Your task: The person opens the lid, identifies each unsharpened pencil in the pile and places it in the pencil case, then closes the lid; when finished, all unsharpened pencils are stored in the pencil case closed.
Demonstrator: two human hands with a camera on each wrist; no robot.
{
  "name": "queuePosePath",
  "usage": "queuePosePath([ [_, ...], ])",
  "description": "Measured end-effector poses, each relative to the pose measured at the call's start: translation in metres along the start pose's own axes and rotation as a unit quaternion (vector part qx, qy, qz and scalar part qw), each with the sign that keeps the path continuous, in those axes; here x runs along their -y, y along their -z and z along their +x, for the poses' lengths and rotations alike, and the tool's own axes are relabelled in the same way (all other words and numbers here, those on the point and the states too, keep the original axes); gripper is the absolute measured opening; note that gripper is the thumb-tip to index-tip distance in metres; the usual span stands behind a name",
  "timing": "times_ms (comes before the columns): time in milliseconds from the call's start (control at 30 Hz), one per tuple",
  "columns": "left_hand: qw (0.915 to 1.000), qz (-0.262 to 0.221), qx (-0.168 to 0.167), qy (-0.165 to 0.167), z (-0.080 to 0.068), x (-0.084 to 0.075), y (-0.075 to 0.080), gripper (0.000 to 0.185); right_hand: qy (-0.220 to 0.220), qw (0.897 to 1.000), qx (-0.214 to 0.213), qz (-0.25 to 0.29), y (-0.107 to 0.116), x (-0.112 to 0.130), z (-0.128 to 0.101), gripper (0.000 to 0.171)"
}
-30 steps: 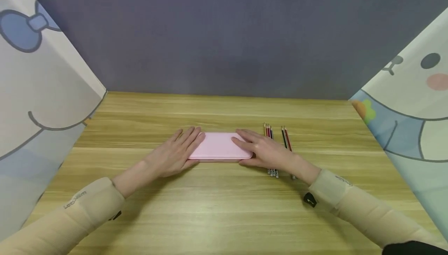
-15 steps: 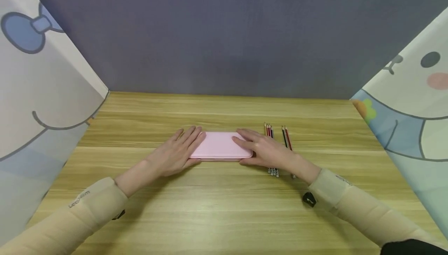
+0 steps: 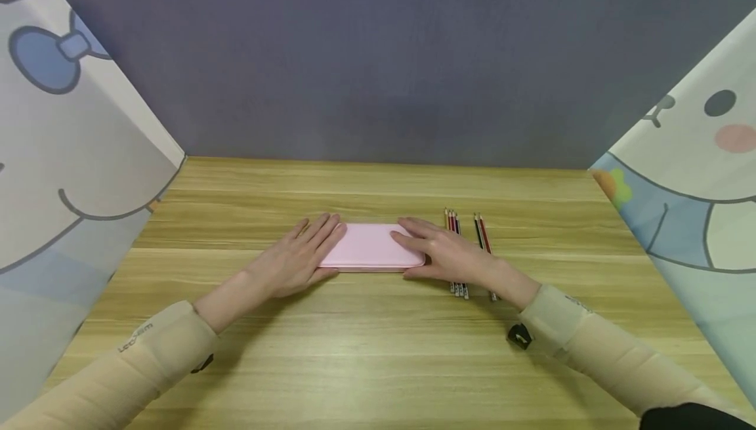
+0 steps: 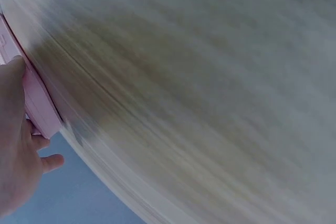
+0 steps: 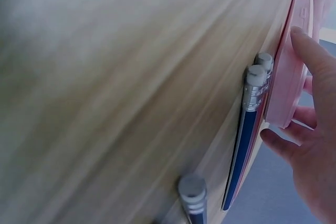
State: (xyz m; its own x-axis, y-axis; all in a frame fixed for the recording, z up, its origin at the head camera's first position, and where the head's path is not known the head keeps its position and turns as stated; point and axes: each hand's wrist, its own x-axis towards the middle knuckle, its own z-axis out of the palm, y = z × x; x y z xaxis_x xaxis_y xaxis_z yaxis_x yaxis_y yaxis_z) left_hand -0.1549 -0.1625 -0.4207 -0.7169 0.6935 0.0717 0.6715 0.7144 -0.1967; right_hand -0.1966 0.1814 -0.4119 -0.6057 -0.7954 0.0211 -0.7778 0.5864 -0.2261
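Observation:
A closed pink pencil case (image 3: 373, 245) lies flat near the middle of the wooden table. My left hand (image 3: 301, 256) holds its left end, fingers laid across the top and thumb along the near side. At the other end my right hand (image 3: 445, 253) grips it, thumb at the near edge and fingers over the top toward the far edge. Both wrist views show a thumb against the near side of the case (image 4: 39, 98). Partly beneath my right hand and wrist lie several red and dark pencils (image 3: 453, 221).
To their right lies a separate pair of pencils (image 3: 482, 232), one dark and one red. In the right wrist view, a blue pencil (image 5: 242, 145) with a white eraser end lies beside the case. A dark grey panel (image 3: 378, 62) stands behind the table (image 3: 354, 364), with cartoon-printed panels either side.
Both hands keep the same place on the pencil case, and the pencils lie as before. Only the head view shifts very slightly.

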Motion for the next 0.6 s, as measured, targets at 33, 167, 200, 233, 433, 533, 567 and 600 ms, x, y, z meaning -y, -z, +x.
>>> queuePosePath([
  [33, 1.0000, -0.005, 0.000, 0.001, 0.000, 0.000, 0.000, 0.082, -0.001, 1.000, 0.001, 0.003, 0.000, 0.000, 0.000, 0.078],
  [167, 0.9995, -0.031, 0.007, 0.005, 0.000, 0.000, -0.002, 0.082, -0.010, 1.000, 0.007, 0.016, -0.001, 0.001, -0.002, 0.080],
  [200, 0.9993, -0.037, 0.009, 0.006, 0.000, 0.000, -0.002, 0.082, -0.010, 1.000, 0.008, 0.018, -0.001, 0.001, -0.002, 0.080],
  [233, 0.9990, -0.043, 0.011, 0.006, 0.000, 0.000, -0.002, 0.082, -0.010, 1.000, 0.007, 0.020, -0.001, 0.001, -0.003, 0.080],
  [433, 0.9965, -0.077, 0.025, 0.018, -0.001, -0.001, -0.001, 0.083, -0.001, 1.000, -0.005, 0.018, 0.001, -0.002, -0.004, 0.078],
  [533, 0.9947, -0.093, 0.037, 0.024, -0.003, 0.000, 0.001, 0.086, 0.006, 1.000, -0.024, 0.012, 0.004, -0.008, -0.006, 0.074],
  [567, 0.9940, -0.098, 0.040, 0.027, -0.004, 0.001, 0.001, 0.086, 0.006, 0.999, -0.033, 0.010, 0.005, -0.011, -0.007, 0.073],
  [600, 0.9934, -0.102, 0.042, 0.031, -0.005, 0.003, 0.002, 0.085, 0.004, 0.999, -0.044, 0.005, 0.007, -0.015, -0.008, 0.072],
])
